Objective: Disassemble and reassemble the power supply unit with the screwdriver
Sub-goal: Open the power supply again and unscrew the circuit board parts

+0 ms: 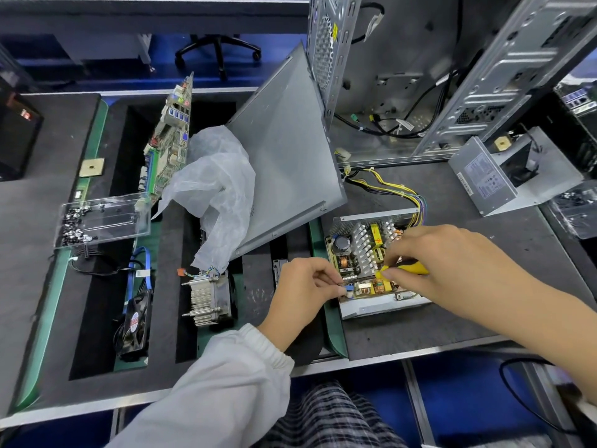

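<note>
Grey bench (420, 328) carries the open power supply unit (376, 270), so the left hand (302, 286) pinching the shaft at a near-corner screw should steady the tip while the right hand (452, 263), its grip curled round the yellow screwdriver (410, 269), turns squarely.

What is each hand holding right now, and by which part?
The right hand grips the yellow-and-black-handled screwdriver by its handle. The left hand pinches its thin metal shaft near the tip, over the open metal power supply unit.

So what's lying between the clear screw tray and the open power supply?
In the head view: crumpled plastic bag and leaning grey side panel.
</note>
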A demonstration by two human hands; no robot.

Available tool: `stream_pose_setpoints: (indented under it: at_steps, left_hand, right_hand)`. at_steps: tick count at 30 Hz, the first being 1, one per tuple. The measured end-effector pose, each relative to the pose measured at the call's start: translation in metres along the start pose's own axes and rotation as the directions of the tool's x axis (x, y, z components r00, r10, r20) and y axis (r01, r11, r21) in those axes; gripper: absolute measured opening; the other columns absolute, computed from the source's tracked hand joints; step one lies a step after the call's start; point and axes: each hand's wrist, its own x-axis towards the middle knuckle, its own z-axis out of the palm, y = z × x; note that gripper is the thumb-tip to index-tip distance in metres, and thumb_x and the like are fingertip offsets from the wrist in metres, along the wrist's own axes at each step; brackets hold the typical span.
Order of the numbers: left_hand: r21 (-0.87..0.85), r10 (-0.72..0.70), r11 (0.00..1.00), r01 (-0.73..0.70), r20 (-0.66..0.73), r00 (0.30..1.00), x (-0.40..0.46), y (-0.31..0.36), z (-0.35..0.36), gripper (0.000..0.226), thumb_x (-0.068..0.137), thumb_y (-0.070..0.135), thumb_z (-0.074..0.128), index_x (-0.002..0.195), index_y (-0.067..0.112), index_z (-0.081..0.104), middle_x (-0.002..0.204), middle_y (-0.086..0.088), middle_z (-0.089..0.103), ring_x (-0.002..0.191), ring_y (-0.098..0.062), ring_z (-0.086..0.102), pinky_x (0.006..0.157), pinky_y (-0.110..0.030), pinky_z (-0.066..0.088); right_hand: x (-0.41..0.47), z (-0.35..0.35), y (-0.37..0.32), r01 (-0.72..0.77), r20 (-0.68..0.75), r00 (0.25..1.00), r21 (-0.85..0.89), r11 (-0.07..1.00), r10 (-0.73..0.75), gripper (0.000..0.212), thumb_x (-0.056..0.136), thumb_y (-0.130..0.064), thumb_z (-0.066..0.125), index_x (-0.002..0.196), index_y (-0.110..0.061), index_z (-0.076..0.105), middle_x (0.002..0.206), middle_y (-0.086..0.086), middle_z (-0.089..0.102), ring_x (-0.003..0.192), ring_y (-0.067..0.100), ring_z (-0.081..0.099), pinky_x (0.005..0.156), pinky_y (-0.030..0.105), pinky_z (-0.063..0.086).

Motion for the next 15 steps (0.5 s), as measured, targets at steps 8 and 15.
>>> stream_pose_setpoints:
  at_steps: [8,15]
  left_hand:
    - [-0.009,-0.034,0.999,0.034,0.017,0.999,-0.0019,0.0021,-0.0018,0.020,0.074,0.003,0.082,0.073,0.018,0.069,0.071,0.002,0.069,0.062,-0.004,0.063,0.065,-0.016,0.054]
    - [-0.031,-0.035,0.999,0.036,0.019,0.999,-0.0038,0.0036,-0.0019,0.013,0.076,0.003,0.081,0.077,0.012,0.071,0.078,-0.007,0.073,0.067,-0.010,0.067,0.069,-0.020,0.056]
  right_hand:
    - [-0.0021,-0.0028,0.0014,-0.008,-0.004,1.000,-0.009,1.000,0.008,0.027,0.091,-0.056,0.042,0.099,-0.037,0.060,0.096,-0.013,0.053,0.088,0.014,0.056,0.063,0.028,0.040]
    - [-0.0021,-0.0017,-0.0016,-0.003,0.022,1.000,-0.006,1.000,0.003,0.029,0.092,-0.056,0.041,0.102,-0.036,0.060,0.101,-0.014,0.054,0.090,0.015,0.058,0.068,0.029,0.045]
